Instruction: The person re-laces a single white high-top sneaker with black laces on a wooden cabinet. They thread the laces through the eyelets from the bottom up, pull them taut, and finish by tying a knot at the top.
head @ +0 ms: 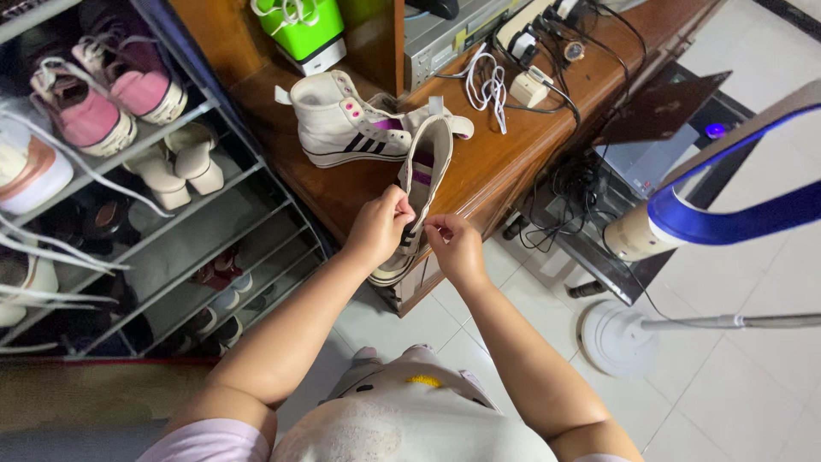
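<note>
White high-top sneaker stood tilted between the two hands, toe end down near the front edge of the wooden cabinet, opening leaning away from the person. Left hand was pinched narrow on the shoe's left side near the eyelets; whether it gripped a lace or just the upper couldn't be told. Right hand was also closed to a pinch at the shoe's lower right edge, fingertips touching it.

Handling, judged: light, one-hand weight. Upper looked soft canvas or faux leather, would fold if squeezed; rubber sole the stiff part, so best hold is sole edge or heel counter, with fingertip pinches for the eyelet strip. Not fragile, not slippery.

Just beyond the hands lay the matching sneaker on its side, dark stripes showing, touching or nearly touching the held one. Left of the left hand stood a shoe rack with pink sneakers and pale heels. Right of the right hand stood a white fan base on the tile, and beyond it tangled cables.
</note>
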